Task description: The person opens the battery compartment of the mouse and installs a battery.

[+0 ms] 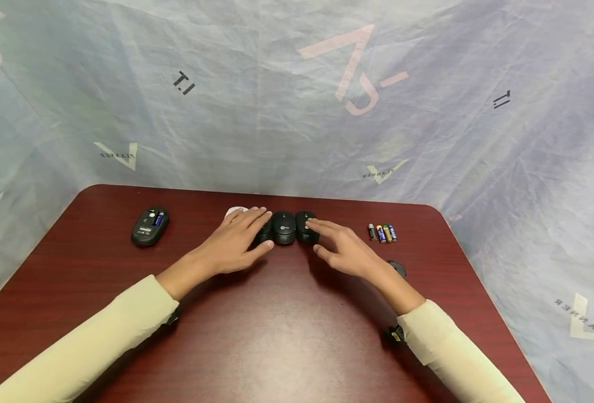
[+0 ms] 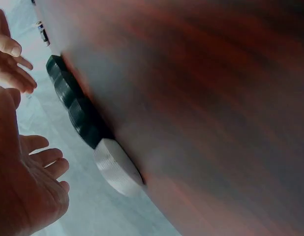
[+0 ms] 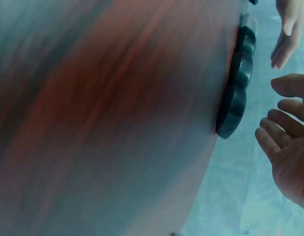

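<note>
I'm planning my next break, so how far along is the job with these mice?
Looks done: the white mouse and three black mice sit lined up in a row. In hand: the left hand and right hand are over that row, gripping nothing. Probably left: the upturned mouse lies apart, its battery exposed, so it may need closing and lining up; four loose batteries also lie outside the row.

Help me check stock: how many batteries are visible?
5: four batteries in a row at right, one blue battery inside the upturned mouse at left; others may be hidden.
</note>
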{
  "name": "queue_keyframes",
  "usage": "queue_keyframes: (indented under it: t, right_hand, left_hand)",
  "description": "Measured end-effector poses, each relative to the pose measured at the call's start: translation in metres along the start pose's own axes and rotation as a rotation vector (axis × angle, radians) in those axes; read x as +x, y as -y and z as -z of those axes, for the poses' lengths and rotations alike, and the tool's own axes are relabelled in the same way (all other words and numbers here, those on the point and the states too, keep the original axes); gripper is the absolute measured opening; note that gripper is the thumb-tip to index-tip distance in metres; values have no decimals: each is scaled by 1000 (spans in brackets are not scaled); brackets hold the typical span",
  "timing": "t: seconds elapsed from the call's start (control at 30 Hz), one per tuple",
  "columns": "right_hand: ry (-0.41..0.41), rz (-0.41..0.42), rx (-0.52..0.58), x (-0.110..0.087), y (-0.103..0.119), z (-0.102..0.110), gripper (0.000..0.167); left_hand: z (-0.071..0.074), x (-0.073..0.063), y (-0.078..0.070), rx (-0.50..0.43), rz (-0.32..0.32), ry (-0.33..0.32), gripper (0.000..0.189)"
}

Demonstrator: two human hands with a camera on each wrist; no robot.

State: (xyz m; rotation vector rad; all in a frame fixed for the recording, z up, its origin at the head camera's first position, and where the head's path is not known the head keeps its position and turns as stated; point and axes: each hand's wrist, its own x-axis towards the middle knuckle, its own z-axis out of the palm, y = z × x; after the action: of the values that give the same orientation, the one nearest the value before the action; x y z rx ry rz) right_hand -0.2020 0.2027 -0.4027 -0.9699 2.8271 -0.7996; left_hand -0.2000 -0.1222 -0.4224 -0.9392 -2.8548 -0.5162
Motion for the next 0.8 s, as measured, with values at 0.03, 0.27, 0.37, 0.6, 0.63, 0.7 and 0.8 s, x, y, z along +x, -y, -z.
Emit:
queue_keyframes:
  t: [0.03, 0.27, 0.37, 0.6, 0.63, 0.7, 0.8]
  right_hand:
    - [15, 8, -37, 0, -1, 1, 62]
    - [139, -18, -176, -2, -7, 2, 73]
    - [186, -55, -174, -3, -9, 2, 76]
    - [263, -85, -153, 0, -9, 1, 78]
    - [270, -88, -153, 1, -9, 1, 78]
    - [287, -93, -154, 3, -9, 2, 78]
    - [315, -99, -158, 4, -7, 3, 78]
  left_hand:
    - [-2, 3, -2, 15, -9, 5, 78]
    - [-11, 26, -22, 76, -47, 66, 78]
    - [-15, 36, -30, 74, -54, 119, 78]
    - [-23, 51, -42, 83, -63, 202, 78]
    - [-24, 52, -43, 86, -62, 215, 77]
    - [-25, 52, -45, 85, -57, 240, 77]
    - [-25, 51, -46, 75, -58, 269, 77]
